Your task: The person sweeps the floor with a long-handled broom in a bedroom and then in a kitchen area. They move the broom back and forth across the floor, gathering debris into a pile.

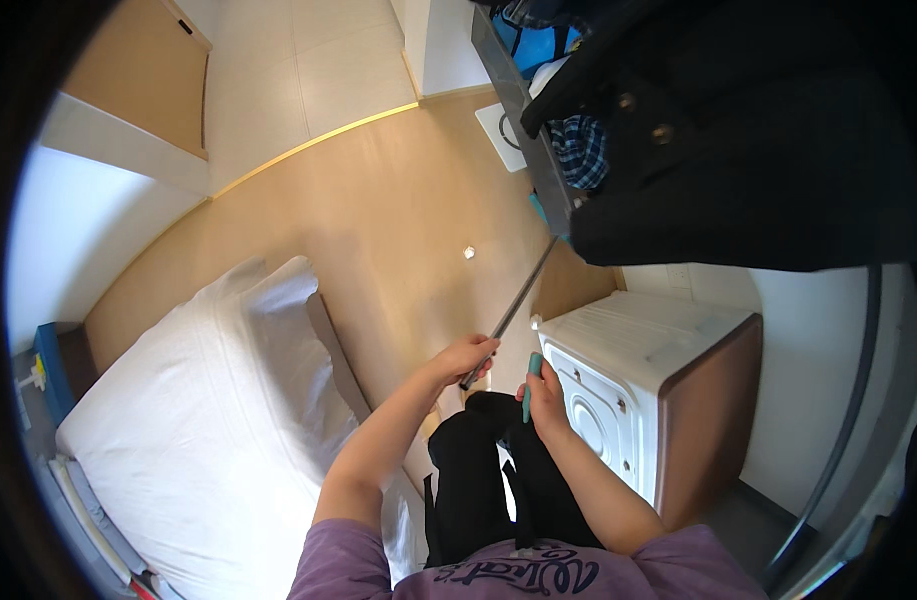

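My left hand (464, 358) grips a slim dark grey pole (524, 294) close to its lower end. From there the pole slants up and to the right, towards a grey-sided clothes container (524, 116). A teal piece (538, 205) shows by that container's edge near the pole's far end; whether the two are joined is hidden. In my right hand (548, 396) is a teal handle-like tube (532, 386), held roughly upright in the picture and apart from the pole. Both hands are above my knees, in black trousers (469, 480).
A white-sheeted bed (203, 390) lies at left. To the right stands a white-topped box-like unit (646, 330) with a brown side. A black garment (743, 165) hangs over the upper right. One small white object (469, 253) and a white flat panel (501, 137) are on the wooden floor (368, 195).
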Available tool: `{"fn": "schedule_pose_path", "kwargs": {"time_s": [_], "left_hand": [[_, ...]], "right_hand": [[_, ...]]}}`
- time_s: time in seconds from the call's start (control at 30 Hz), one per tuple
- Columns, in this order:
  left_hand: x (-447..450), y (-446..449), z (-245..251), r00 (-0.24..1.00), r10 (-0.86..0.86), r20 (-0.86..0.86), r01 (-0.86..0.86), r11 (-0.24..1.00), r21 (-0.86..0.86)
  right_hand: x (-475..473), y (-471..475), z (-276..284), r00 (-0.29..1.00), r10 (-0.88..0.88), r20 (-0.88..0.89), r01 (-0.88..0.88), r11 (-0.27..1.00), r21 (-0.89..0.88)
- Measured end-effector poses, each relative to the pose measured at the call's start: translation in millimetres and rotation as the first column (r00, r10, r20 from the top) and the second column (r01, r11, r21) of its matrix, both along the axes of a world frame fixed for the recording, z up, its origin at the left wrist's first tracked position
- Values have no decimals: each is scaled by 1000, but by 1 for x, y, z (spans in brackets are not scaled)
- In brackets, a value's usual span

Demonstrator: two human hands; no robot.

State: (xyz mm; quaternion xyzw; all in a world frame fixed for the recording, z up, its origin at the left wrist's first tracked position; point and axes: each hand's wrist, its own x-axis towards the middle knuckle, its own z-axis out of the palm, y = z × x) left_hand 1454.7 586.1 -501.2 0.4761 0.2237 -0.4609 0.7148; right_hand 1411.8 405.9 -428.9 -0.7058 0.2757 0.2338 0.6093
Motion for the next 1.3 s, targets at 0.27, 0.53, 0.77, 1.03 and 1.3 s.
{"fn": "schedule_pose_path", "kwargs": {"time_s": [0.27, 0.53, 0.77, 1.03, 1.3], "left_hand": [[-48, -33, 161, 890, 350, -292, -379, 925, -44], [-96, -12, 256, 672, 596, -440, -661, 750, 7], [-154, -6, 333, 601, 723, -340, -733, 668, 125], [-186, -32, 369, 666, 739, -105, -697, 666, 266], [-198, -55, 365, 748, 660, -59, -611, 722, 325]], "right_hand": [[-63, 8, 195, 944, 272, 187, -282, 959, 26], [-117, 34, 309, 976, 217, -36, -193, 922, 336], [-163, 38, 373, 963, 209, -169, -101, 865, 491], [-189, 24, 416, 947, 321, -13, -310, 924, 223], [-178, 13, 403, 929, 236, -284, -144, 940, 309]]}}
